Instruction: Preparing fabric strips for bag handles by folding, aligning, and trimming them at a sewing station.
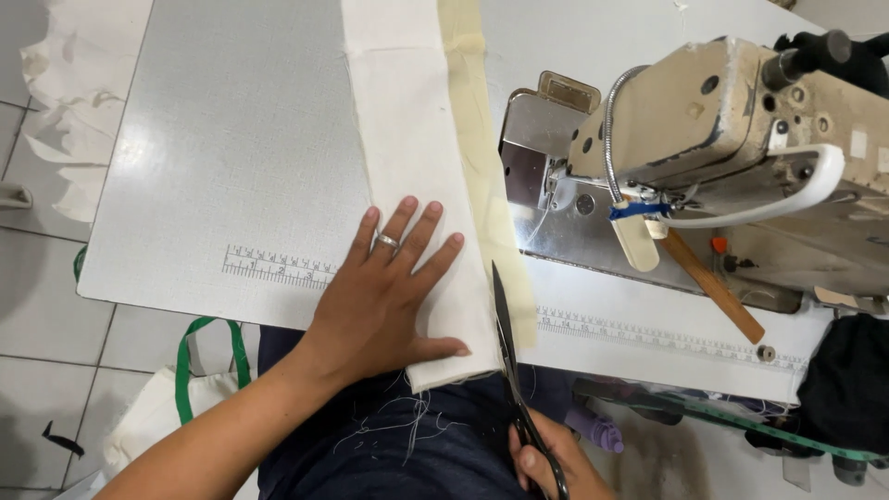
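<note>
Desk [231,139]: white, ruler printed at the near edge.
Sewing machine [741,130]: at the right, well apart from the cut.
Cloth [407,139]: cream strip running up the desk.
Left hand [384,296]: open, flat on the cloth's near end.
Right hand [546,463]: closed on the scissors [507,361], blades along the cloth's right edge.
Risk: cloth may slip, thumb sits near the blades.

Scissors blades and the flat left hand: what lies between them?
Only cream fabric: in the head view its right edge strip separates the left hand from the scissors held in the right hand.
</note>
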